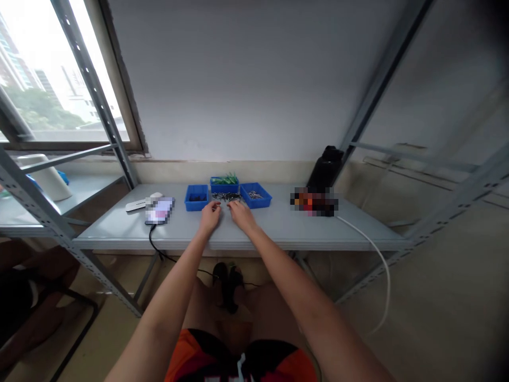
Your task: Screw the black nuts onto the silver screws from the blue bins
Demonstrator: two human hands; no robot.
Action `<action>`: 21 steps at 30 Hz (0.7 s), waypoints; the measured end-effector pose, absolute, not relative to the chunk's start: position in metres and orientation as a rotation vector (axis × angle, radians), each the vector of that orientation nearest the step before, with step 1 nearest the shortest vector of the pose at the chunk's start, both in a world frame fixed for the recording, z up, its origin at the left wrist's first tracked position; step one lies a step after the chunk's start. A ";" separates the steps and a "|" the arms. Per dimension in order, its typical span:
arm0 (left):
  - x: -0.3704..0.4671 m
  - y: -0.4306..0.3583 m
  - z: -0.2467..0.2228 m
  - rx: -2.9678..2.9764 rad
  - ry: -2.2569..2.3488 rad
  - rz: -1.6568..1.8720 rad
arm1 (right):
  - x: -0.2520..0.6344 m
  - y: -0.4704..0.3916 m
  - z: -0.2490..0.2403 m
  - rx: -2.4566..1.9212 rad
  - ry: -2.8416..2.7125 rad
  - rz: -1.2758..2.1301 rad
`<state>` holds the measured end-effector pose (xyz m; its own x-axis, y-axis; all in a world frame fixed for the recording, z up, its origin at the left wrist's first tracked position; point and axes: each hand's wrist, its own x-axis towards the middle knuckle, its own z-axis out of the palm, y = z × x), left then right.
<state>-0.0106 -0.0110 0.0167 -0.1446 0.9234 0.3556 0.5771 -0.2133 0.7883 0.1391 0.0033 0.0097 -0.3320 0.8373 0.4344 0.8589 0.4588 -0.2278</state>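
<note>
My left hand [210, 216] is at the near side of a loose pile of small dark and silver pieces [227, 197] on the shelf table. Its fingers are curled together in a pinch; whatever is between them is too small to make out. Just to its right, my right hand [240, 214] has its fingertips pressed together at the pile's near edge, and what they hold is also too small to name. Around the pile stand a blue bin with dark pieces [191, 206], a blue bin with green strips [225, 188] and a blue bin with silvery pieces [262, 202].
A phone [159, 210] on a black cable [151, 236] and a white device [136, 205] lie to the left. On the right are a black bottle [326, 167], a blurred orange and dark item [314, 202] and a white cable [384, 260]. Metal uprights [382, 90] flank the table [270, 231].
</note>
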 end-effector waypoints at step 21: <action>-0.014 -0.009 0.013 1.870 1.768 1.181 | 0.144 0.021 -0.010 -1.220 -2.079 0.266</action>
<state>-0.0140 -0.0094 0.0129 -0.1004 0.9323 0.3475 0.6778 -0.1916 0.7099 0.1437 0.0209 -0.0104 -0.3105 0.8287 0.4657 0.6847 0.5348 -0.4952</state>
